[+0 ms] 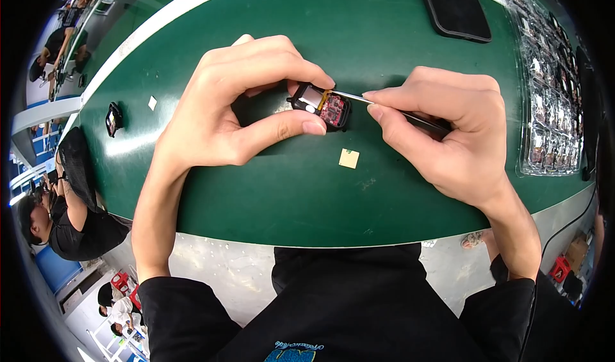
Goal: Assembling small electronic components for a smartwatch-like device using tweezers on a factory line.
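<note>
Black shirt (359,304): small light-blue lettering (299,346) in slanted script, on the front, just above a bigger blue shape (290,356).
Yellow square (348,160): small dark mark at upper edge, too tiny to tell if it is writing.
Circuit board (334,110): too small for reading.

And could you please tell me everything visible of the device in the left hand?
The device is a black case, seemingly plastic, with rounded corners, open side up. A silver block sits in its left part, a red board in its right, a yellow strip between. The left hand pinches it over the green table, thumb on the near side, index finger on the far side. A thin tool's tip is at its far edge; contact is unclear.
</note>
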A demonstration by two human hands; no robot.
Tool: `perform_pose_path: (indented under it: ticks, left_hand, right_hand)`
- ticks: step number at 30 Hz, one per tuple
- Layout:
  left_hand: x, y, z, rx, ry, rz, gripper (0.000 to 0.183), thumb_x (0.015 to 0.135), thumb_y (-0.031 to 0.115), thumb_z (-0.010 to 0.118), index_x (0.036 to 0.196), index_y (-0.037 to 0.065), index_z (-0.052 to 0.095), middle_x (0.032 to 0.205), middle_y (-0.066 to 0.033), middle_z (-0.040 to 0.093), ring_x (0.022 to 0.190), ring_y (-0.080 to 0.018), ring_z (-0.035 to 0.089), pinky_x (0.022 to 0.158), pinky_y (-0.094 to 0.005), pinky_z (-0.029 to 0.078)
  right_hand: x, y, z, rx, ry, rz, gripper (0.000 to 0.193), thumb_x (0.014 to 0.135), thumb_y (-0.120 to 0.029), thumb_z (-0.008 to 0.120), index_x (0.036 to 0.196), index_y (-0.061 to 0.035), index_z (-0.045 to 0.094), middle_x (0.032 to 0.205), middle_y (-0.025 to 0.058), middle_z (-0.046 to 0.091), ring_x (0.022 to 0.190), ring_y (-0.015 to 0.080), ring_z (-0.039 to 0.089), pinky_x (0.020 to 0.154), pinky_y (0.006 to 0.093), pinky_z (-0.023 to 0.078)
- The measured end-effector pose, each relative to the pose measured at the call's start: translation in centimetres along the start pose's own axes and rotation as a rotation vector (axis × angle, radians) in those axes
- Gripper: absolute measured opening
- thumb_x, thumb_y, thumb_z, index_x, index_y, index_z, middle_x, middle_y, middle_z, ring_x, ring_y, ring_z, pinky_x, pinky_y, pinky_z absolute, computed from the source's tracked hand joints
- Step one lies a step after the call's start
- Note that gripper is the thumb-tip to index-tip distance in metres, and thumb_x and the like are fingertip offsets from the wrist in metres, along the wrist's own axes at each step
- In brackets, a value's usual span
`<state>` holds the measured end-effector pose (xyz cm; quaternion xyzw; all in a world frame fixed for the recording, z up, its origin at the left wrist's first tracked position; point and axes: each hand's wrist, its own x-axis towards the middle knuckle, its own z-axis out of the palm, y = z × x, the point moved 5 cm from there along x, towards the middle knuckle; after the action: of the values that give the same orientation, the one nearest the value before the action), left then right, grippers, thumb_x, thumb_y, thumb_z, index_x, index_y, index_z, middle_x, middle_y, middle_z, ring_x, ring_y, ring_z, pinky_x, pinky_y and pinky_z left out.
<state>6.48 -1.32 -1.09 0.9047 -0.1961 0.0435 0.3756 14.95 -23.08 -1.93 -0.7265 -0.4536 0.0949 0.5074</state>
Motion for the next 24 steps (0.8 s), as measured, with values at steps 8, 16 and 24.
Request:
perform_pose_path:
  ticks: [8, 16, 24]
  left_hand:
    - [-0.06, 0.12, -0.14, 0.023, 0.004, -0.006, 0.049, 0.078, 0.029, 0.097, 0.117, 0.003, 0.083, 0.096, -0.0078, 0.077, 0.078, -0.0199, 0.061, 0.074, -0.0337, 0.041]
    - [-0.32, 0.22, -0.17, 0.003, 0.011, -0.029, 0.051, 0.075, 0.026, 0.099, 0.118, 0.004, 0.083, 0.093, -0.0055, 0.075, 0.074, -0.0168, 0.057, 0.072, -0.0328, 0.037]
    - [-0.24, 0.0, -0.08, -0.001, 0.006, -0.032, 0.052, 0.075, 0.027, 0.099, 0.119, 0.005, 0.083, 0.093, -0.0053, 0.075, 0.075, -0.0174, 0.059, 0.073, -0.0328, 0.038]
  right_hand:
    - [-0.22, -0.13, 0.19, -0.019, 0.004, -0.068, 0.015, 0.086, 0.008, 0.082, 0.1, 0.0025, 0.086, 0.067, 0.0063, 0.067, 0.055, 0.0109, 0.056, 0.051, 0.0289, 0.036]
    - [-0.19, -0.93, -0.07, -0.024, 0.007, -0.055, 0.013, 0.088, 0.007, 0.082, 0.1, 0.002, 0.085, 0.065, 0.0048, 0.063, 0.052, 0.0088, 0.052, 0.049, 0.0291, 0.033]
    - [-0.22, -0.34, 0.19, -0.022, 0.062, -0.051, 0.007, 0.083, 0.004, 0.081, 0.089, 0.0003, 0.082, 0.066, 0.0073, 0.064, 0.051, 0.0178, 0.058, 0.048, 0.0326, 0.04]
